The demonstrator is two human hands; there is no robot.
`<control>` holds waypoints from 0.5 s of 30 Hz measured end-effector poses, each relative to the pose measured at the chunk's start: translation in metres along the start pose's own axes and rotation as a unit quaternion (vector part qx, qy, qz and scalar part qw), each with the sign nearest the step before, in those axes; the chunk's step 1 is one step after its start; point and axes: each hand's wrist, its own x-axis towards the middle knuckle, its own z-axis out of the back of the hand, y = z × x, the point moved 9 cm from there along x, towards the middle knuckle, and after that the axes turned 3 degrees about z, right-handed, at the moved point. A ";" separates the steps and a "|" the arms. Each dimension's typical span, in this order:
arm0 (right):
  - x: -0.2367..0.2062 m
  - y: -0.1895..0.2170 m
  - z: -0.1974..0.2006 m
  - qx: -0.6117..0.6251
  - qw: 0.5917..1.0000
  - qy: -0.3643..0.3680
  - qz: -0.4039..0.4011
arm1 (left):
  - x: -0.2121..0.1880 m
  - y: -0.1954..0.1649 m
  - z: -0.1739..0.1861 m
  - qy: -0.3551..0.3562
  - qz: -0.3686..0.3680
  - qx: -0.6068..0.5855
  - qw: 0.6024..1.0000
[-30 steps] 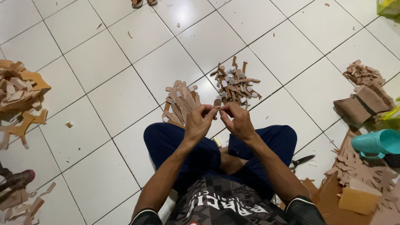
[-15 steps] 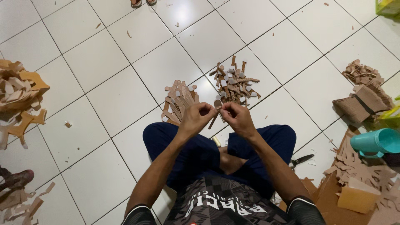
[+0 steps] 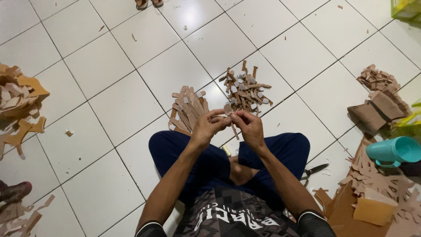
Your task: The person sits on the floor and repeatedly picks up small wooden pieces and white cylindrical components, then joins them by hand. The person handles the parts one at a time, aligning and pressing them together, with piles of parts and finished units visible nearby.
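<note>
Far left on the tiled floor [image 3: 109, 87] lies a heap of cardboard offcuts [image 3: 19, 101]. The left hand [image 3: 207, 127] and right hand [image 3: 250, 127] meet above the knees, fingertips of both pinched shut on one brown cardboard strip [image 3: 229, 110] — long axis pointing away from the body. Stacked strips [image 3: 187, 109] lie just beyond the left hand; the finished-looking pile [image 3: 244, 87] sits beyond the right — both close.

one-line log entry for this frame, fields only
left hand: pinching brown strip | right hand: pinching same strip | front: two strip piles | floor: white tiles
</note>
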 end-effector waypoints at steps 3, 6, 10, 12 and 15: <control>0.003 0.010 0.004 -0.020 0.999 0.024 0.016 | -0.005 -0.012 -0.001 -0.007 0.001 0.091 0.996; 0.007 0.019 0.000 -0.030 0.997 0.066 0.032 | -0.009 -0.018 -0.004 -0.004 0.009 0.175 0.985; 0.005 0.014 -0.003 0.014 0.999 0.000 -0.030 | -0.010 -0.021 -0.005 -0.045 -0.009 0.222 0.974; 0.004 0.013 -0.007 0.025 0.998 -0.022 -0.055 | -0.010 -0.016 -0.002 -0.067 -0.017 0.144 0.987; 0.004 0.027 -0.018 0.020 0.998 0.049 -0.028 | -0.007 -0.007 0.013 -0.089 -0.024 0.070 0.993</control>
